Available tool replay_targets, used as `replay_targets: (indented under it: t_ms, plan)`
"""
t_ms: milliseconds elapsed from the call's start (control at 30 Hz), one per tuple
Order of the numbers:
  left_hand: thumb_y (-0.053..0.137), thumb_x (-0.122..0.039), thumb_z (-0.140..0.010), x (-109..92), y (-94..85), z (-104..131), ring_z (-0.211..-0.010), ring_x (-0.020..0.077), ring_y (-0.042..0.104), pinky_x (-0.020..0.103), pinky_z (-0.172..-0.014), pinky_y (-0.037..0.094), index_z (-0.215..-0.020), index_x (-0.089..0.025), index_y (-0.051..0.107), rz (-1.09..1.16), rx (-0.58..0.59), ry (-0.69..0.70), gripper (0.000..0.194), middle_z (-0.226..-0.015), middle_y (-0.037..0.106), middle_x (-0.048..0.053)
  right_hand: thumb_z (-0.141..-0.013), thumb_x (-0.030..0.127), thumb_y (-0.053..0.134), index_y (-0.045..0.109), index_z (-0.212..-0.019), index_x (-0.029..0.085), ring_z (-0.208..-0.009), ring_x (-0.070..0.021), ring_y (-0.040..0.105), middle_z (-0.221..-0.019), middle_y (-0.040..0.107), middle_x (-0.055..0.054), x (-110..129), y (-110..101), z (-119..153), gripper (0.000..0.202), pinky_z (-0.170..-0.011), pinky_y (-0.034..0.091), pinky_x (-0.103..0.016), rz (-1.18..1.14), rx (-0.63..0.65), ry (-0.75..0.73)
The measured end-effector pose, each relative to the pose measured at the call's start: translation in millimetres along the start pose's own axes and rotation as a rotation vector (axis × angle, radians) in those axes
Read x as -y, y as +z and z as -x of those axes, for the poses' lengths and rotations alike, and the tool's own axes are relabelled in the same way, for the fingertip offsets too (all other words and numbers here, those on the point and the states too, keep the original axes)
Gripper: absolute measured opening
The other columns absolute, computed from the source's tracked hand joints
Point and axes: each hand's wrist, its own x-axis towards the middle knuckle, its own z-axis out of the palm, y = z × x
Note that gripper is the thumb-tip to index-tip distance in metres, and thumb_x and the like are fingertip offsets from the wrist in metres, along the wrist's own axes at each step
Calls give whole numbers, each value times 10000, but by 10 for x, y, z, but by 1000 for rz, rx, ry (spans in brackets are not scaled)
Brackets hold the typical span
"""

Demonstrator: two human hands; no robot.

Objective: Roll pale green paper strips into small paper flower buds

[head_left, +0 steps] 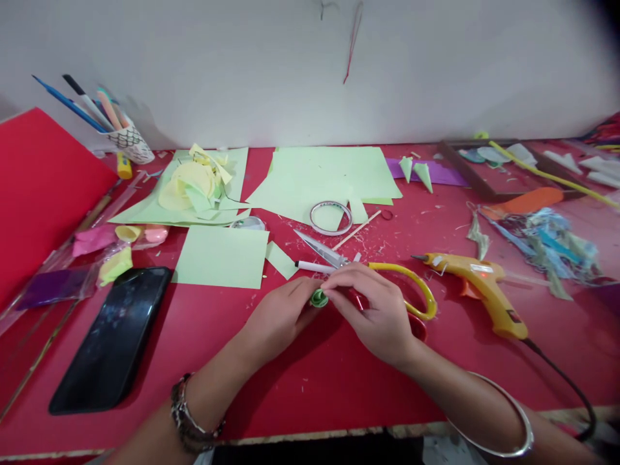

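Observation:
Between my two hands is a small rolled green paper piece (318, 298), coiled like a rosette. My left hand (278, 316) curls around its left side, fingers closed on it. From the right, my right hand (372, 307) pinches its edge with thumb and fingertips. Behind my hands lie scissors (317, 247) with yellow and red handles, partly covered by my right hand. A white pen or marker (312, 266) rests by the blades. A pale green paper strip (281, 259) and a green sheet (220, 257) lie just beyond my left hand.
A yellow glue gun (477, 278) with a cord lies at right. A black phone (113, 339) is at left. Further back are a tape roll (331, 218), large green sheets (329, 171), paper cones (423, 175), a brown tray (465, 174) and a pen cup (133, 143).

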Motion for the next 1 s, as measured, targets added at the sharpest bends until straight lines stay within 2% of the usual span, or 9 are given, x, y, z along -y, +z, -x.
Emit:
replay_targets:
  t_ms: [233, 433, 533, 767, 1000]
  plan:
    - [441, -190, -831, -12, -7, 9, -756, 133, 585, 208, -616, 446, -947, -181, 504, -10, -7, -18, 132, -855, 617, 16, -769, 82, 521, 553, -813, 174, -716, -96, 550, -757, 586, -2, 29, -27, 1, 107, -663, 453, -217, -3, 7, 25]
    - [376, -286, -859, -52, -58, 40, -841, 160, 578, 249, -707, 452, -1091, -173, 449, 45, 8, 59, 269, -990, 609, 65, -792, 112, 484, 528, -796, 192, -702, -110, 532, -747, 564, 1, 41, -46, 1, 91, -649, 438, -236, -2, -3, 92]
    - [355, -312, -868, -66, -87, 38, -791, 154, 576, 241, -681, 445, -1098, -179, 453, 108, 37, 72, 283, -959, 616, 58, -801, 112, 463, 516, -796, 197, -704, -116, 522, -748, 552, -5, 49, -44, 4, 101, -649, 433, -247, -22, -1, 106]
    - [384, -370, -860, -71, -97, 23, -639, 103, 525, 179, -565, 383, -1001, -175, 503, 303, 79, 68, 268, -787, 603, -4, -803, 100, 465, 506, -803, 191, -708, -97, 509, -748, 539, 4, 86, -43, 16, 101, -655, 421, -226, -107, -10, 103]
    - [389, -351, -858, -55, -66, 26, -571, 94, 467, 182, -529, 347, -824, -150, 516, 271, 179, 67, 240, -668, 539, -18, -803, 111, 467, 508, -798, 195, -703, -106, 510, -739, 540, 2, 92, -42, 16, 93, -645, 422, -247, -109, -21, 92]
